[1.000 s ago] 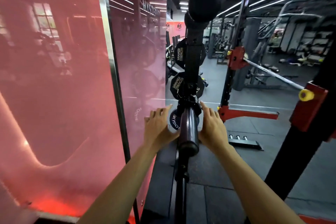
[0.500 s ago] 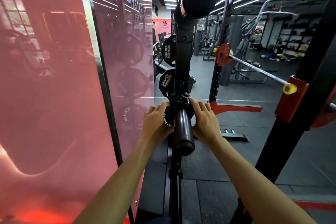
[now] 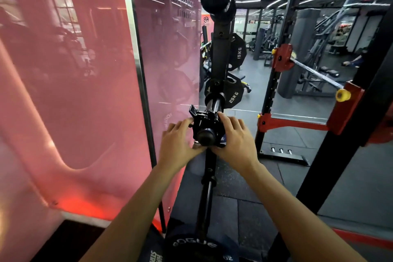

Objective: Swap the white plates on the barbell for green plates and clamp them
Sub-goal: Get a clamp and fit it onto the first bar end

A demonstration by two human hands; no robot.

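I look down the barbell sleeve (image 3: pixel 213 103), its round end (image 3: pixel 205 136) facing me. A black clamp collar (image 3: pixel 204 120) sits on the sleeve close to that end, and its lever (image 3: pixel 193 110) sticks out at the upper left. My left hand (image 3: pixel 177 147) grips the clamp's left side, thumb underneath. My right hand (image 3: pixel 234 144) grips the right side with its fingers over the top. A sliver of a blue printed disc (image 3: pixel 222 138) shows by my right thumb. No white or green plate is in view.
A red glass wall (image 3: pixel 74 91) stands close on the left. The black rack post (image 3: pixel 220 53) carries 15KG (image 3: pixel 239 55) and 25KG (image 3: pixel 232 97) plates. A black Rogue plate (image 3: pixel 191 244) lies at floor level below. Another rack with a barbell (image 3: pixel 314 72) stands to the right.
Both hands closed around the clamp and it has slid along the sleeve toward the end nearest me. Its lever now stands out.
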